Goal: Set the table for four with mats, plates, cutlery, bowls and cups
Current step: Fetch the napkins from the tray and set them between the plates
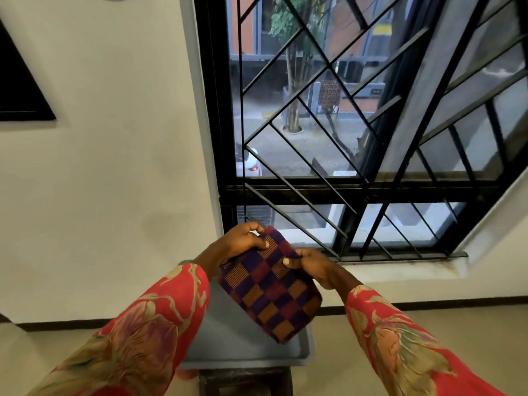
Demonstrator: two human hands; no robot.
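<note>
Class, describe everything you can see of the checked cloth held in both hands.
The checked cloth looks like woven fabric, folded into a thick, roughly rectangular bundle. Its squares alternate dark purple, maroon and orange-brown, some finely striped. It is held tilted in the air above a grey tray, its far end higher. The left hand pinches the far corner, thumb on top; the right hand grips the right edge. Whether it touches the tray cannot be told.
</note>
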